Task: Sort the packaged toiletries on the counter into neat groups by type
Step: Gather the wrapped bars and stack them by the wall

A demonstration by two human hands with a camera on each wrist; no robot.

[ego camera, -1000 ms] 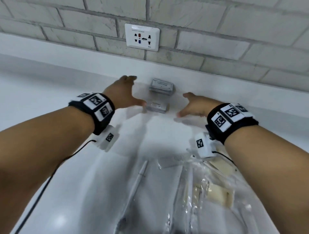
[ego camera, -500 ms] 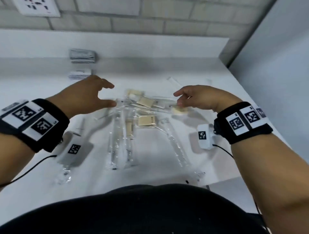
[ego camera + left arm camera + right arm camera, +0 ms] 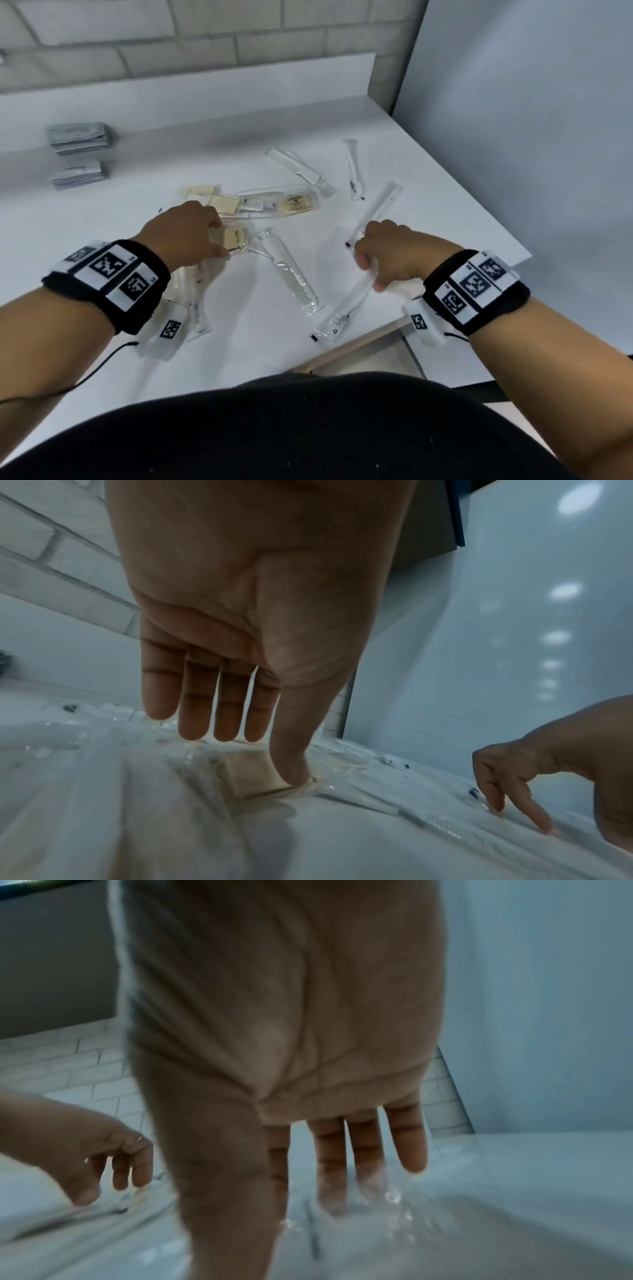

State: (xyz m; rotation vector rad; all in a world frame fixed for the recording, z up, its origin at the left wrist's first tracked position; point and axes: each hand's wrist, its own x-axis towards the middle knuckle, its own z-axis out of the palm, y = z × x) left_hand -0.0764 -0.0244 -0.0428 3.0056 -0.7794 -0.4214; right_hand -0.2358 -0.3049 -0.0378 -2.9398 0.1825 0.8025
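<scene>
right hand near counter edge

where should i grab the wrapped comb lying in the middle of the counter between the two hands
Take the wrapped comb across its narrow width near the middle, coming straight down from above with thumb on one long edge and fingers on the other. It lies flat and slim on the counter, its long sides look clear, and the crinkly wrapper ends would likely slip.
</scene>
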